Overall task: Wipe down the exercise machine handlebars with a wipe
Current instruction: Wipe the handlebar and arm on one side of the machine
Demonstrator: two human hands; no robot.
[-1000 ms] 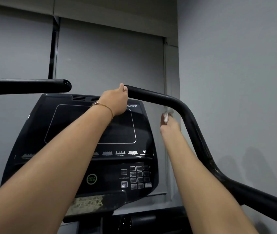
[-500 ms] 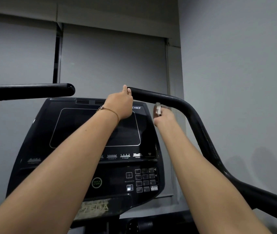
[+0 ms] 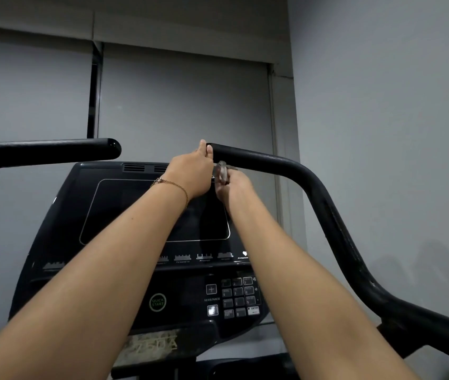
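The black right handlebar [image 3: 294, 171] curves from its free end near the middle of the view down to the lower right. My left hand [image 3: 190, 171] holds that free end, fingers on the tip. My right hand [image 3: 231, 187] pinches a small crumpled white wipe [image 3: 222, 172] and presses it against the underside of the bar just right of my left hand. The black left handlebar [image 3: 53, 152] runs in from the left edge, untouched.
The machine's black console [image 3: 124, 215] with a dark screen, a keypad [image 3: 239, 297] and a round quick-start button [image 3: 157, 302] sits below my arms. A grey wall [image 3: 382, 133] stands close on the right, grey panels behind.
My right hand slid the wipe leftward along the right handlebar, from the bend toward the free end, and now sits beside my left hand. The left hand kept its hold on the tip.
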